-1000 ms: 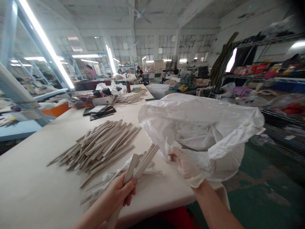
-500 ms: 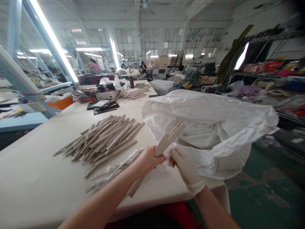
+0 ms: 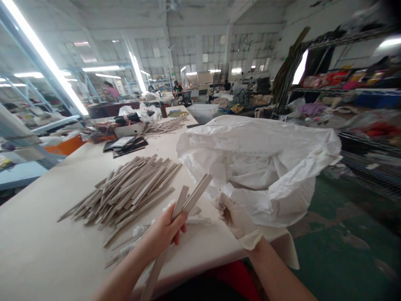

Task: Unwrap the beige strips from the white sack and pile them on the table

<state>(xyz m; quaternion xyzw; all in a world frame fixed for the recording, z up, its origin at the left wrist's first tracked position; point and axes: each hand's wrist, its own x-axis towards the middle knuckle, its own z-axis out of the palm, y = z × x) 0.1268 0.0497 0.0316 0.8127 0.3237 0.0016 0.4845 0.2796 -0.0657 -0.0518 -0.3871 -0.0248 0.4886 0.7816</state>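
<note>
My bare left hand (image 3: 169, 228) is closed round a few flat grey-beige strips (image 3: 198, 193). Their upper ends fan apart above the thumb, and a long end runs down toward the table's front edge. My right hand (image 3: 236, 219), in a pale thin glove, has its fingers curled together beside the rim of a big white sack (image 3: 294, 188). What those fingers pinch, if anything, is hidden. Left of my hands lies a loose pile of similar strips (image 3: 131, 192). Under and behind my left forearm are strips wrapped in clear plastic (image 3: 123, 246), partly covered by the arm.
The cream-covered table (image 3: 34, 234) has black flat pieces (image 3: 130, 146) and a cluttered white box (image 3: 130, 129) farther back. A white bin (image 3: 203, 112) stands beyond the sack. Wire shelves (image 3: 369, 167) line the right over green floor. People sit in the distance.
My left hand has moved left and down with the strips, away from my right hand. The gloved hand stays by the sack's rim. The whole view has shifted slightly.
</note>
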